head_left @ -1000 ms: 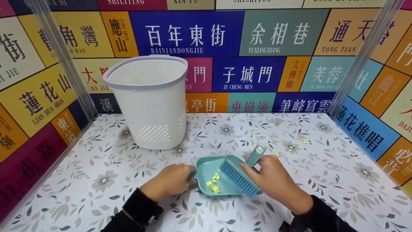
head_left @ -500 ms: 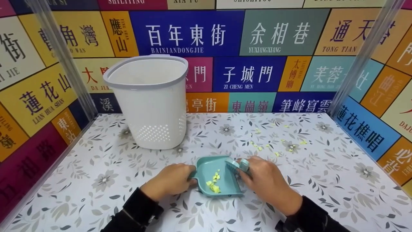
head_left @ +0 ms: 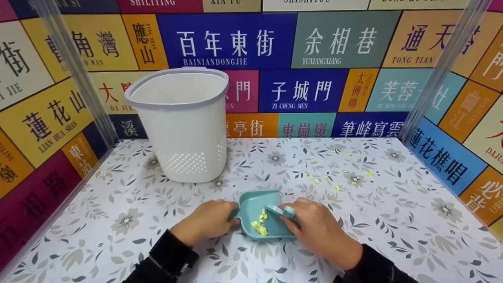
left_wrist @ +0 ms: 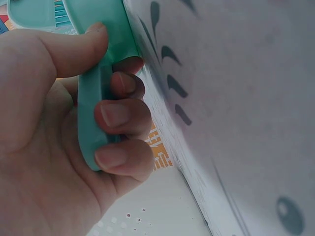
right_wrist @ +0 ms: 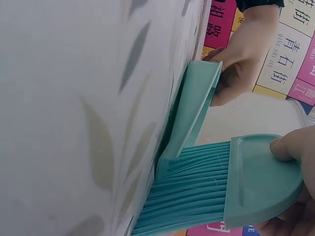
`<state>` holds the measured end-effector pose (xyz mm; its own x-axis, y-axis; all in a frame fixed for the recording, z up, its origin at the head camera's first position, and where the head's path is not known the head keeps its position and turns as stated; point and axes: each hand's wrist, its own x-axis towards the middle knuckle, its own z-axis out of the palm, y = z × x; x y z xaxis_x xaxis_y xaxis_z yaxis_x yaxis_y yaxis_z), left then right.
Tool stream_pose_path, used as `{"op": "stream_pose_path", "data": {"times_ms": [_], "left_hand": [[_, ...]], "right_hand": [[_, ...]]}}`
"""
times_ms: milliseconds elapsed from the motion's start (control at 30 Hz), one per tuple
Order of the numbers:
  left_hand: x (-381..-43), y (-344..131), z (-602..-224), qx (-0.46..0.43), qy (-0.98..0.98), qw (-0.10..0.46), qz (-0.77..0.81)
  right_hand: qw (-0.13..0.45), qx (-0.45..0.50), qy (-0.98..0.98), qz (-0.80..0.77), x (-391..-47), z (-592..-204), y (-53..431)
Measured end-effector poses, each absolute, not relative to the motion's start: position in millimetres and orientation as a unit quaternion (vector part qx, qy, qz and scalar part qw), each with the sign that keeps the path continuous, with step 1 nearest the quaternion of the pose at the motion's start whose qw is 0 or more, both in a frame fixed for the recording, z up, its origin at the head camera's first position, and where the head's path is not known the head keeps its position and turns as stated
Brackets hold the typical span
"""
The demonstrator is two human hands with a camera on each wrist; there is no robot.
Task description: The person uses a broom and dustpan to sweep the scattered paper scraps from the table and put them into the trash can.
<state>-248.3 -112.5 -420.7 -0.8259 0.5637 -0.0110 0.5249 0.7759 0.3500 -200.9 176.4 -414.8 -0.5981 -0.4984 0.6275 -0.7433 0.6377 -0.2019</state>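
My left hand (head_left: 208, 220) grips the handle of a teal dustpan (head_left: 251, 199) on the patterned tabletop. In the left wrist view, fingers (left_wrist: 118, 115) and thumb wrap that dustpan handle (left_wrist: 88, 123). Small yellow scraps (head_left: 260, 228) lie in the pan's left half. My right hand (head_left: 320, 226) holds a matching hand brush (head_left: 274, 208) over the pan's open right side. The right wrist view shows its blue-green bristles (right_wrist: 197, 187) pointing down at the pan's front edge, with the thumb on the brush head (right_wrist: 263, 179).
A tall white bin (head_left: 184, 137) with a grey rim stands behind the dustpan to the left. More yellow scraps (head_left: 355, 181) are scattered on the tabletop (head_left: 393, 212) at the back right. Panels with Chinese lettering (head_left: 228, 41) surround the table.
The brush, tilted up with its bristles showing a second ago, has turned bristles down and moved left into the pan. The right hand moved with it; left hand and dustpan stayed put.
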Motion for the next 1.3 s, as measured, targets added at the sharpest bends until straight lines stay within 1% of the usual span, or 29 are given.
{"op": "stream_pose_path", "data": {"times_ms": [233,567,733,867,967,1133,1200,1300], "left_hand": [[-246,-112,-419,0.298,0.94,0.042,0.163],[-246,-112,-418,0.287,0.942,0.055,0.166],[-247,-112,-420,0.283,0.943,0.056,0.166],[-248,-112,-420,0.283,0.943,0.056,0.165],[-248,-112,-420,0.282,0.944,0.057,0.163],[-248,-112,-421,0.283,0.944,0.054,0.162],[-248,-112,-421,0.284,0.944,0.052,0.162],[-248,-112,-420,0.286,0.943,0.05,0.161]], "right_hand": [[0.267,0.388,-0.849,0.24,-195,-415,171],[0.247,0.397,-0.83,0.302,-191,-407,170],[0.273,0.378,-0.833,0.297,-193,-397,179],[0.289,0.335,-0.859,0.257,-196,-390,188],[0.275,0.293,-0.891,0.213,-196,-387,190],[0.22,0.252,-0.92,0.205,-193,-388,184],[0.204,0.252,-0.92,0.221,-190,-390,180],[0.203,0.27,-0.913,0.229,-185,-393,173]]}}
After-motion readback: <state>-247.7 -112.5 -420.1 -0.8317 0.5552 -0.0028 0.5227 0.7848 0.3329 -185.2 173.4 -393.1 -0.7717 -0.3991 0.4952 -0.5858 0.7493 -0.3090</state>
